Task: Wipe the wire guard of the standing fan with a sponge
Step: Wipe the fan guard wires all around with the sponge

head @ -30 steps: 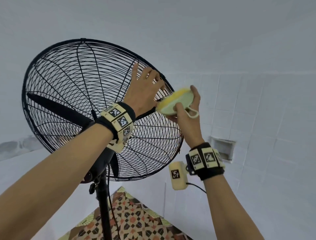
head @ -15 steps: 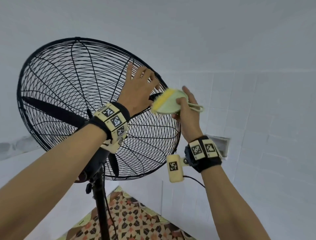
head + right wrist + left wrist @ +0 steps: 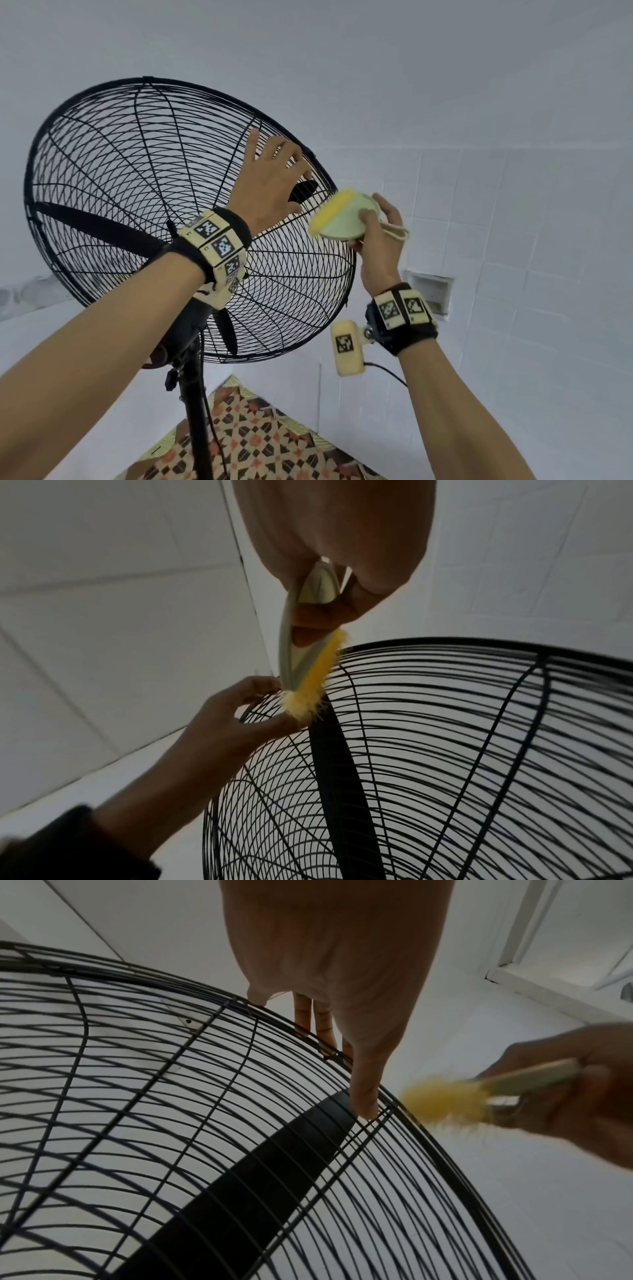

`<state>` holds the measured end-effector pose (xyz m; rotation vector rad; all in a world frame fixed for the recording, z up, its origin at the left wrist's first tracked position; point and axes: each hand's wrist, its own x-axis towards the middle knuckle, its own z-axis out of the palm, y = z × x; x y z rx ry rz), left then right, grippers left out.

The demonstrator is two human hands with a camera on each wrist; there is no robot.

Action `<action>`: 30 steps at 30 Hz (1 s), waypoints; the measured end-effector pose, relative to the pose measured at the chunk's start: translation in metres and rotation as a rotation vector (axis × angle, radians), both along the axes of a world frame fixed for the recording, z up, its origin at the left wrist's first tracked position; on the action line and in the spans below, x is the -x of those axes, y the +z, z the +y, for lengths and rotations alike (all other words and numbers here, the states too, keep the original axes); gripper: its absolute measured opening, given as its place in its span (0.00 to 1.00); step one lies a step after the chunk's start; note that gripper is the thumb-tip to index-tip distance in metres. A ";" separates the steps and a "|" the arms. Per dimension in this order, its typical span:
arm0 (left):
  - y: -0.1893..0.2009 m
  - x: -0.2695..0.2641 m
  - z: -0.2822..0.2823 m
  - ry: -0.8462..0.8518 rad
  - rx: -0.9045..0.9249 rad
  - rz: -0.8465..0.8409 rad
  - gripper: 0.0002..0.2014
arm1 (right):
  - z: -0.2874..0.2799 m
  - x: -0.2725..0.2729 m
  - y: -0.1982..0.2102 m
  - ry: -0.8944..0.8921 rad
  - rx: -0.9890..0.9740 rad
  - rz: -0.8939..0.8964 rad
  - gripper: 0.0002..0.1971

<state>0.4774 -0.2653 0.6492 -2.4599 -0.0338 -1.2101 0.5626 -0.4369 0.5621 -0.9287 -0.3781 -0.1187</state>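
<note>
The black wire guard [image 3: 137, 205] of the standing fan tilts up in front of me. My left hand [image 3: 284, 171] lies on its upper right part, fingers curled over the rim [image 3: 246, 712] and thumb on the wires [image 3: 366, 1104]. My right hand [image 3: 376, 233] grips a pale green sponge [image 3: 339, 219] with a yellow pad and a cord loop. The yellow pad [image 3: 315, 674] touches the guard's right rim just below the left hand. A black fan blade [image 3: 257, 1177] shows behind the wires under my thumb.
The fan's motor housing and black pole [image 3: 195, 411] stand below the guard, over a patterned floor [image 3: 257, 445]. White tiled walls close in behind and to the right, with a recessed wall box [image 3: 431, 294]. A camera pod [image 3: 347, 347] hangs off my right wrist.
The sponge has slid a little down the guard's right rim, away from my left hand, and turned so more yellow pad shows. My left hand keeps its hold on the rim.
</note>
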 end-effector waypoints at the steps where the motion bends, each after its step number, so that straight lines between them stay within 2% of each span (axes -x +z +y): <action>1: 0.000 0.000 0.001 -0.008 -0.004 -0.007 0.29 | 0.003 -0.003 0.000 0.000 -0.001 0.019 0.19; 7: 0.001 0.003 0.010 -0.011 0.007 -0.030 0.29 | -0.018 -0.023 -0.081 -0.058 0.108 0.340 0.14; 9: 0.001 0.002 0.010 -0.010 0.001 -0.029 0.29 | -0.019 -0.022 -0.066 -0.019 0.015 0.314 0.09; 11: 0.000 0.000 0.009 -0.021 -0.016 -0.020 0.30 | -0.015 -0.022 -0.027 0.006 -0.121 0.230 0.05; 13: -0.002 -0.002 0.012 -0.043 -0.026 -0.030 0.30 | -0.008 -0.023 0.015 0.008 -0.186 0.137 0.09; 15: -0.004 -0.003 0.016 -0.058 -0.037 -0.056 0.30 | 0.001 -0.022 0.040 0.003 -0.144 0.089 0.14; 18: -0.006 -0.003 0.020 -0.067 -0.034 -0.079 0.30 | 0.005 -0.013 0.040 0.028 -0.018 0.047 0.16; 21: -0.005 -0.003 0.022 -0.052 -0.026 -0.083 0.30 | 0.002 -0.004 0.028 0.119 0.122 -0.085 0.14; 26: -0.006 -0.005 0.018 -0.054 -0.039 -0.076 0.30 | 0.015 -0.010 0.033 -0.016 -0.107 0.067 0.15; 30: -0.007 -0.006 0.022 -0.048 -0.041 -0.090 0.30 | 0.014 0.004 0.017 0.013 0.077 -0.086 0.15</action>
